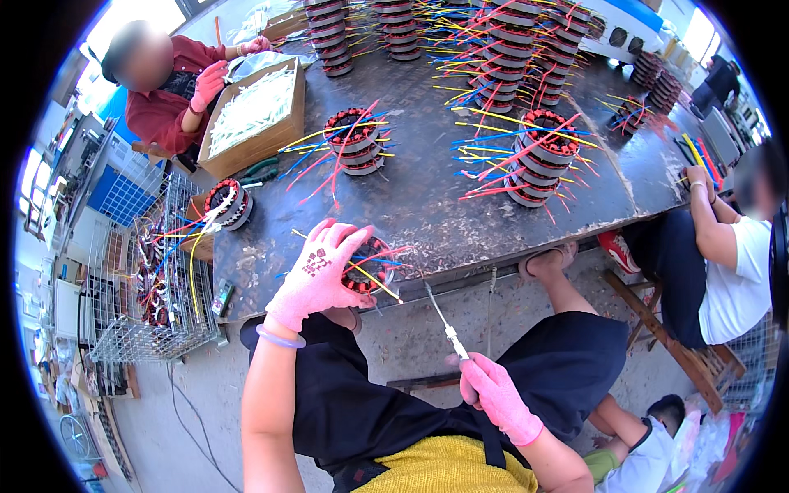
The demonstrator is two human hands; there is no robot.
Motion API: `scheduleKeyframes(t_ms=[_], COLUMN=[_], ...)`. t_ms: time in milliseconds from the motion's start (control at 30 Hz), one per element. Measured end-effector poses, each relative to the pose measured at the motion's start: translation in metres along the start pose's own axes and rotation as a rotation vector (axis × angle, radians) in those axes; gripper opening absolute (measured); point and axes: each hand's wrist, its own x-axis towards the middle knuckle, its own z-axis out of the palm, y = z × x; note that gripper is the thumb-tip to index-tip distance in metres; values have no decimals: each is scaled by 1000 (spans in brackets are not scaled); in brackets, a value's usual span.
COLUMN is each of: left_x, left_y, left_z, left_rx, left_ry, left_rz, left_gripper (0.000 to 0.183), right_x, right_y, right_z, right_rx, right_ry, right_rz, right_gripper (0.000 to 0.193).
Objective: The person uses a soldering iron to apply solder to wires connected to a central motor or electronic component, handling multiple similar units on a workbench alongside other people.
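My left hand (319,273), in a pink glove, grips a wire-wound motor stator (374,264) at the table's near edge. Red, blue and yellow leads stick out of its right side, and my fingers cover its left part. My right hand (498,399), also gloved in pink, is closed round a slim tool (451,335) with a white handle and a thin metal shaft. Its tip points up and left, a little right of the stator and apart from it. A single stator (230,205) with leads lies farther left on the table.
Stacked stators (538,168) stand on the dark table (427,181), with more stacks behind. A cardboard box (261,119) of white strips is at the far left. Below it stands a wire basket (156,320). Co-workers sit at left and right; another person is low at lower right.
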Motion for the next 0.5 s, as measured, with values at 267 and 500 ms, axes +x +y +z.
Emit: scheduleKeyframes(t_ms=[267, 500], left_x=[-2, 2], left_y=[-6, -7], left_z=[2, 4], left_rx=[3, 2], left_ry=[42, 42], left_rz=[20, 50], left_gripper=[100, 98], right_x=[6, 9], right_y=[1, -3], right_z=[7, 6], right_rx=[-53, -112], right_ry=[-20, -22], right_rz=[-51, -46], right_gripper=[35, 36])
